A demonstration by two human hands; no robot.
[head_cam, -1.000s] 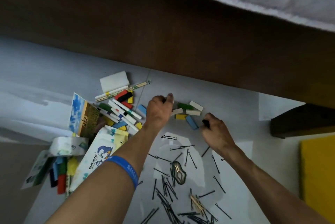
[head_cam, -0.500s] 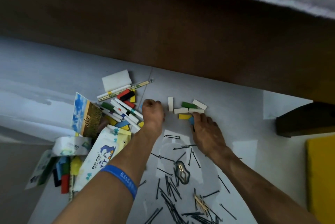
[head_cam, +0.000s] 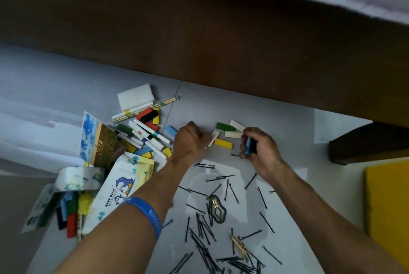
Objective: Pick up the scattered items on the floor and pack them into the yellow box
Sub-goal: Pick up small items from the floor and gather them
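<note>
Small coloured blocks lie on the pale floor: a green block (head_cam: pixel 225 126), two white blocks (head_cam: pixel 233 134), a yellow block (head_cam: pixel 223 143). My left hand (head_cam: pixel 188 140) is closed around a white block (head_cam: pixel 214 137) that sticks out to its right. Just right of the yellow block, my right hand (head_cam: pixel 259 149) grips a blue block (head_cam: pixel 248 146) together with a black one. The yellow box (head_cam: pixel 387 202) sits at the right edge, apart from both hands.
A heap of markers (head_cam: pixel 147 135), more blocks, a baby wipes pack (head_cam: pixel 119 187), a tape roll (head_cam: pixel 77 178) and a booklet (head_cam: pixel 97 143) lies to the left. Black hairpins (head_cam: pixel 208 229) are scattered near me. A dark wooden bed frame (head_cam: pixel 221 52) runs behind.
My right hand lifted the blue block off the floor and moved right. My left hand shifted right and closed on a white block.
</note>
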